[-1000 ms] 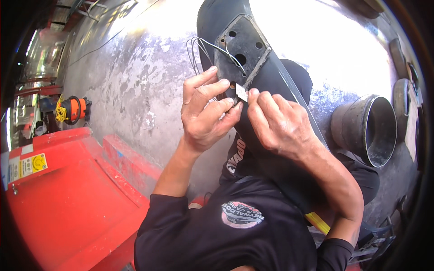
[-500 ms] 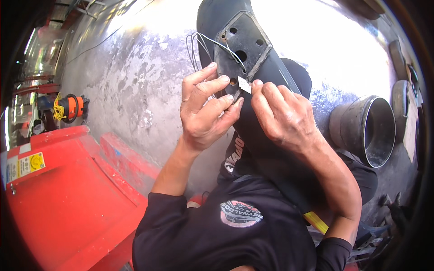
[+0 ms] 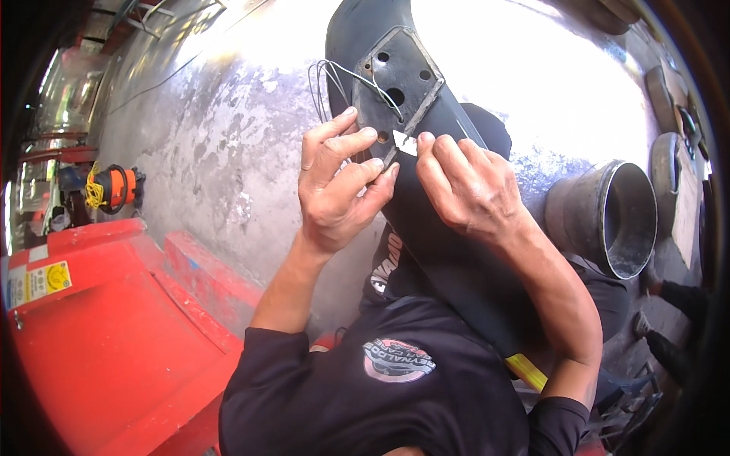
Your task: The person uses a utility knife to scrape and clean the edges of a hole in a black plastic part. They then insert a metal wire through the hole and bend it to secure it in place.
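Note:
A long, curved black panel (image 3: 449, 114) slants up from my lap. Set in it is a dark plate (image 3: 372, 83) with several round holes and a raised rim, and a thin wire (image 3: 357, 76) loops out of one hole. My left hand (image 3: 334, 182) pinches a short dark strip (image 3: 391, 156) at the plate's lower edge, between thumb and a finger. Between the thumb and fingers of my right hand (image 3: 471, 182) is a small, flat, whitish piece (image 3: 405, 143). Its corner lies close to the strip and the plate's rim. Whether it touches them I cannot tell.
A large red cabinet-like body (image 3: 114, 334) stands at my left. Beyond it sits an orange and black machine (image 3: 122, 190) with yellow cord. At right lie a dark round bucket (image 3: 608, 216) and dark padded pieces (image 3: 668, 171). Another person's legs (image 3: 680, 300) show at the right edge.
The view has shifted slightly, moving hands and panel a little left in the picture. The whitish piece has turned a little in my right hand. More of the other person's legs shows.

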